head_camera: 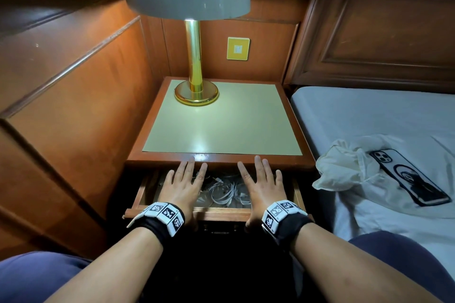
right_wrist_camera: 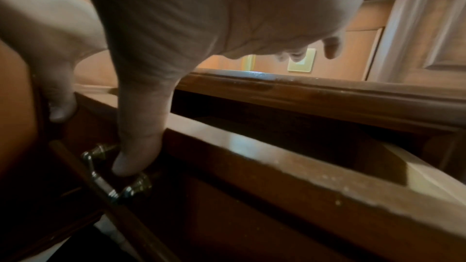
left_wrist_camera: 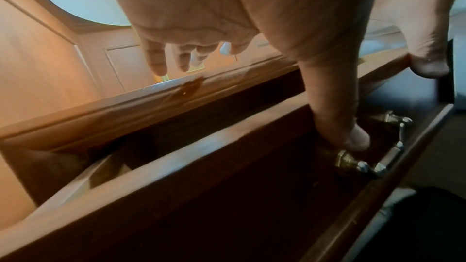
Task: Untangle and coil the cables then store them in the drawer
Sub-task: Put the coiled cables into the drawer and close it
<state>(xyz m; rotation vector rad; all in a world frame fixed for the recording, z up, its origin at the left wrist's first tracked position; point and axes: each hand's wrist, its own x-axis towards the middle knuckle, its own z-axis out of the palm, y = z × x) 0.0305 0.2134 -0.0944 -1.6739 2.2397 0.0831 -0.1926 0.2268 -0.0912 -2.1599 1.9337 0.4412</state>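
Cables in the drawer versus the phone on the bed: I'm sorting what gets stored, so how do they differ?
The cables are white loops heaped loosely; the phone is a flat slab, back up, in a black-printed case. The cables lie inside the open drawer; the phone lies on a crumpled white cloth on the bed. The left hand and right hand partly hide the cables; the phone shows whole. Neither is being held.
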